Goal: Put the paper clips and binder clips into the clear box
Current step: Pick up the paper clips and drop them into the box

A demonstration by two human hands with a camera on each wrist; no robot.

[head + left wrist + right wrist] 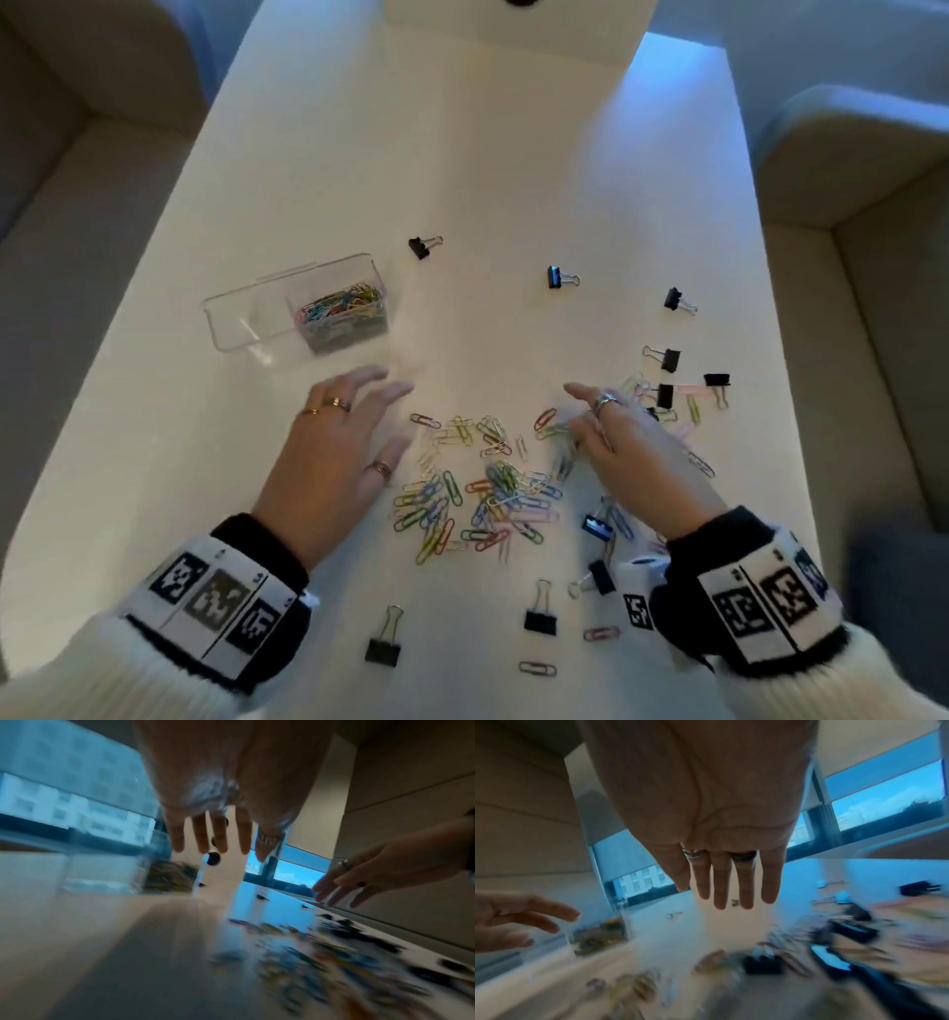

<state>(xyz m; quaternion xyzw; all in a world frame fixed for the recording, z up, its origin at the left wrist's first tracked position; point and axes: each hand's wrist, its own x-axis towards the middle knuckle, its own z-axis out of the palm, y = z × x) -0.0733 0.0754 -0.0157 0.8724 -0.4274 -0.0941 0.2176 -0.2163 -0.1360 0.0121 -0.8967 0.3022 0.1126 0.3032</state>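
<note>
A heap of coloured paper clips (477, 488) lies on the white table between my hands. My left hand (349, 437) hovers to the left of the heap, fingers straight and spread, holding nothing. My right hand (611, 437) is at the heap's right side, fingers straight, also holding nothing. The clear box (292, 308) stands at the left, beyond my left hand, with paper clips (341, 306) in its right part. Black binder clips lie scattered: one at the back (423, 246), one nearer (382, 642), several at the right (667, 357). Both wrist views are blurred; they show straight fingers (210, 833) (731, 882).
The white table (462, 154) has bare room at the back and far left. Beige sofas (77, 154) flank it on both sides. More loose clips (536, 668) lie near the front edge.
</note>
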